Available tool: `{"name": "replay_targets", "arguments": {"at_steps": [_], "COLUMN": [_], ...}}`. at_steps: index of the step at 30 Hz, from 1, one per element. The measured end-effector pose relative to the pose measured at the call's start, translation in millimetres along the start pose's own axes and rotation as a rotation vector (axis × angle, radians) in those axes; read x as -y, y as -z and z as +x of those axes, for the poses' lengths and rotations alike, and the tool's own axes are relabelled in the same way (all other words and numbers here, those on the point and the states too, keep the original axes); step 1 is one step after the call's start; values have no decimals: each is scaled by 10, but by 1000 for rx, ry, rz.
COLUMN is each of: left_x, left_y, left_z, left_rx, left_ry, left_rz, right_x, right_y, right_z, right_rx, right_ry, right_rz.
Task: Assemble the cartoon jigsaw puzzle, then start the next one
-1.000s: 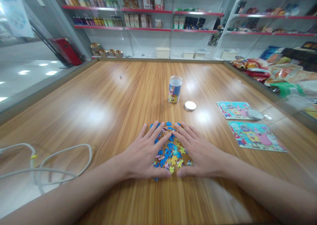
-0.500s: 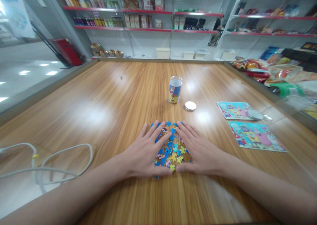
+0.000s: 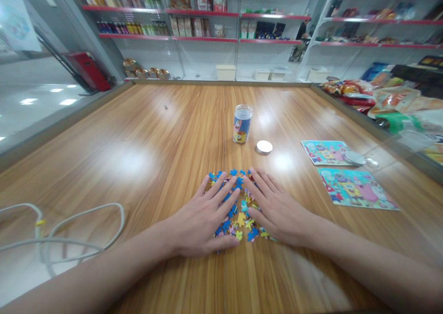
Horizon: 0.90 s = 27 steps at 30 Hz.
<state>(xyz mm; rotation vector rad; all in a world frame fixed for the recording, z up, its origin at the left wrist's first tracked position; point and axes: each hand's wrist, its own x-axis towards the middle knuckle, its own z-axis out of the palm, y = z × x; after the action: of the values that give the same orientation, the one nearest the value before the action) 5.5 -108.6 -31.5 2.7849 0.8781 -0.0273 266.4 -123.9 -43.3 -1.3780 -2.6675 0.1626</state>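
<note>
Loose jigsaw puzzle pieces [image 3: 241,219], mostly blue and yellow, lie heaped on the wooden table [image 3: 166,143] in front of me. My left hand [image 3: 204,217] rests flat over the left part of the heap, its fingers spread. On the right part lies my right hand [image 3: 277,208], palm down with its fingers out. Both hands cover some of the pieces. Beyond them stands a clear jar [image 3: 242,125] with a cartoon label, its top uncovered. A round white lid [image 3: 264,147] lies just right of the jar.
Two cartoon picture sheets [image 3: 356,188] lie on the right, with a round lid [image 3: 354,158] on the farther one. A white cable [image 3: 86,208] loops at the left. Packaged goods [image 3: 394,97] are piled past the right edge, and shelves [image 3: 204,39] stand behind the table.
My right thumb has moved up and inward over the pieces, uncovering some at the near right. My left hand has shifted slightly nearer. The camera view has moved a little.
</note>
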Motion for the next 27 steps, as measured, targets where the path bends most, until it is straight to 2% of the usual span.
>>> {"name": "replay_targets", "arguments": {"at_steps": [8, 23, 27], "left_x": [-16, -13, -18], "left_y": [-1, -41, -33], "left_z": [0, 12, 16], "left_rx": [-8, -41, -31], "left_ry": [-38, 84, 107], "left_rz": [2, 33, 38], "right_x": [12, 57, 80], "right_y": [30, 23, 97], "right_z": [-4, -11, -10], "right_rx": [17, 63, 84], "right_ry": [-1, 8, 18], "right_rz": [-16, 30, 50]}}
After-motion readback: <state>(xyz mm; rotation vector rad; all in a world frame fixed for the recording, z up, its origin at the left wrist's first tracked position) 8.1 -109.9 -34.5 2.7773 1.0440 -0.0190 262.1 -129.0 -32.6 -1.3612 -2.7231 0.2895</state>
